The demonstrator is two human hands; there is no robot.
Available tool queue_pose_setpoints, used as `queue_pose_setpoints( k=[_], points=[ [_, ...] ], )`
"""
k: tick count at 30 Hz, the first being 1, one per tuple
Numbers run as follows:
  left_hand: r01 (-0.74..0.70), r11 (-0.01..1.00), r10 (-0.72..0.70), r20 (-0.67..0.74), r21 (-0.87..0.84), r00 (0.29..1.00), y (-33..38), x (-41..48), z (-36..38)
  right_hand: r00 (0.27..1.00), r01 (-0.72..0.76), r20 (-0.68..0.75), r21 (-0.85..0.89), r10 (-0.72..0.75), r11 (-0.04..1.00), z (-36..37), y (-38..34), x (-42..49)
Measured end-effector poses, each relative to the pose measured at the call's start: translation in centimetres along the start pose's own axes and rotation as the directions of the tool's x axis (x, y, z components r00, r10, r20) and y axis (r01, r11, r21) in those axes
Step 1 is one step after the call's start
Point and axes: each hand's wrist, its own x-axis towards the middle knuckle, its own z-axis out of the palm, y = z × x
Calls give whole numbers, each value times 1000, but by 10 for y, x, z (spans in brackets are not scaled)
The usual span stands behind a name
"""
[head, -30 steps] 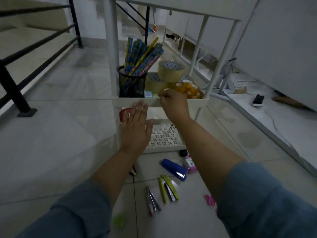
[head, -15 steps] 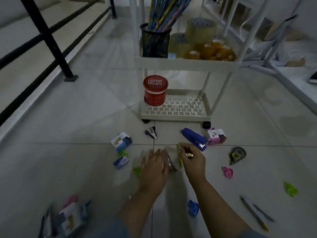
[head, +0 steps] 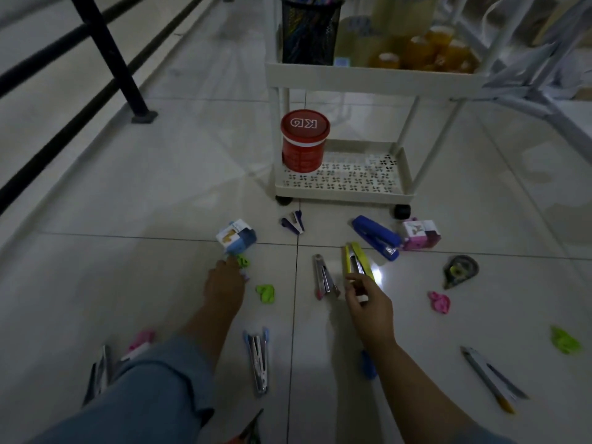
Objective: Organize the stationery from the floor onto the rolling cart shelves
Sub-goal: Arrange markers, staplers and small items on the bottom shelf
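Note:
The white rolling cart (head: 342, 190) stands ahead; a red tub (head: 304, 141) sits on its bottom shelf, a black mesh pen cup (head: 309, 33) and tape rolls (head: 426, 51) on the shelf above. Stationery lies scattered on the floor. My right hand (head: 368, 302) pinches the near end of the yellow stapler (head: 355, 259). My left hand (head: 224, 288) stretches its fingers to a small green clip (head: 242, 261) beside a blue box (head: 237, 240). A blue stapler (head: 376, 237) and a pink box (head: 419, 233) lie near the cart's wheel.
Also on the tiles: a silver stapler (head: 323, 277), a blue-handled stapler (head: 258, 358), a staple remover (head: 293, 221), a correction tape (head: 459, 269), green and pink clips (head: 266, 293), and a long stapler (head: 493, 379) at right. A black railing (head: 109, 59) runs along the left.
Both hands came down from the cart's middle shelf to the floor. The left hand has since slid left to the green clip; the right stays at the yellow stapler.

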Motion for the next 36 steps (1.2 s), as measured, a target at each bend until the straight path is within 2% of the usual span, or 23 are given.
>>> queue_pose_setpoints(
  k=[3,5,8,11,16,20,21,23,25,27,32,34,36],
  points=[
    [-18,999,18,15,-27,1000,0,-8,4,1000,-19,-20,-15,19,1000,-4,4,-2],
    [-39,987,38,-11,-157,999,2,-15,8,1000,-17,-22,-12,17,1000,-5,4,-4],
    [-134,900,92,-121,-415,988,23,-28,4,999,-24,-46,-4,23,1000,-11,5,-7],
    [-243,767,191,-151,-594,970,66,-50,0,996,-33,-83,-39,30,999,-26,9,-11],
    [-175,572,250,-34,-801,968,146,-76,35,974,-104,-213,-91,82,990,-74,22,-27],
    [-106,528,419,149,-842,896,192,-101,75,955,-191,-267,-228,127,955,-132,46,-54],
    [-109,525,458,172,-844,872,198,-107,84,959,-214,-240,-275,149,937,-147,50,-62],
    [-90,542,493,230,-836,839,205,-116,96,963,-269,-96,-397,251,878,-176,58,-78],
    [-32,564,488,301,-825,819,208,-123,103,920,-268,105,-537,379,800,-193,64,-90],
    [8,571,489,348,-821,800,210,-127,106,876,-215,221,-617,429,757,-197,70,-96],
    [97,589,459,431,-802,777,211,-126,96,844,-90,351,-653,405,752,-189,78,-87],
    [170,561,420,455,-810,785,210,-125,87,844,-122,340,-631,415,766,-185,76,-81],
    [210,534,403,465,-819,789,207,-123,76,884,-213,249,-538,395,816,-179,72,-71]
  ],
)
